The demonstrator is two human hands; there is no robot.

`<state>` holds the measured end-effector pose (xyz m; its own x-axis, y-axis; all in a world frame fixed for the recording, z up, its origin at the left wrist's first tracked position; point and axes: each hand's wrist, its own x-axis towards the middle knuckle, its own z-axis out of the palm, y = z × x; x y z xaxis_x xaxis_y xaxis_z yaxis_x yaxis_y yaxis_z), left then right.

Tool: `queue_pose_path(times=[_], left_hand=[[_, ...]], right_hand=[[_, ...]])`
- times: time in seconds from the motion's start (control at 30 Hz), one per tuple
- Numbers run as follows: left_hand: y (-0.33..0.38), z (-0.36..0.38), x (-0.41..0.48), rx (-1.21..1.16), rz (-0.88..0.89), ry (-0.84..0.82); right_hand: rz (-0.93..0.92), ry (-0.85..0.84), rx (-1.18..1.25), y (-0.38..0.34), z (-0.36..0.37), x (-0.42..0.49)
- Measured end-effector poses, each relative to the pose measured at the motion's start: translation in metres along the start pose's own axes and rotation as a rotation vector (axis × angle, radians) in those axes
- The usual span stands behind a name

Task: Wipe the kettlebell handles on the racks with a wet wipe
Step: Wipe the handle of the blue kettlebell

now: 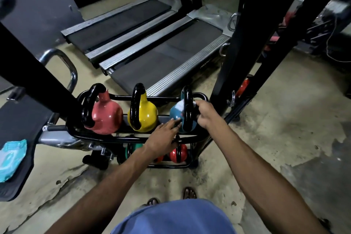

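The fingers [199, 106] of the right hand [206, 115] curl in and pinch a crumpled white wet wipe [180, 105] against the glossy black loop handle [187, 112] of the teal kettlebell [175, 117], with the cloth showing on both sides of the bar. The left hand [162, 136] lies flat, its straight fingers [173, 122] touching the bell's smooth rounded body. Beside it on the black tubular rack [123, 138] sit a shiny yellow kettlebell [147, 118] and a matte pink kettlebell [107, 116]. A small red kettlebell [179, 155] rests on the lower tier. At far left, a soft teal wipe pack [11, 157] lies on a black padded surface [20, 182] above the patchy, cracked concrete floor [275, 119].
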<state>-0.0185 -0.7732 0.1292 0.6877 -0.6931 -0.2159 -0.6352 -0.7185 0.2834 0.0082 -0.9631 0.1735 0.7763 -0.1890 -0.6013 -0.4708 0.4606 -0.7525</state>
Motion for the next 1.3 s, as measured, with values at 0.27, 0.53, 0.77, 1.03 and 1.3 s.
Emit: queue_pose_path(times=[0.27, 0.53, 0.77, 1.03, 1.3], left_hand=[[0.001, -0.004, 0.0, -0.088, 0.007, 0.032], [0.036, -0.025, -0.021, -0.08, 0.159, 0.326], [0.035, -0.016, -0.025, -0.038, 0.158, 0.289], [0.03, 0.004, -0.036, -0.09, 0.162, 0.267], [0.023, 0.015, -0.092, -0.629, 0.009, 0.283]], right_hand=[[-0.3, 0.437, -0.152, -0.014, 0.041, 0.013], [-0.542, 0.182, -1.448, -0.057, 0.048, 0.059], [-0.618, 0.071, -1.962, -0.061, 0.058, 0.034], [-0.795, 0.528, -0.759, 0.039, 0.024, -0.048], [-0.724, 0.602, -0.691, 0.09, 0.003, -0.098]])
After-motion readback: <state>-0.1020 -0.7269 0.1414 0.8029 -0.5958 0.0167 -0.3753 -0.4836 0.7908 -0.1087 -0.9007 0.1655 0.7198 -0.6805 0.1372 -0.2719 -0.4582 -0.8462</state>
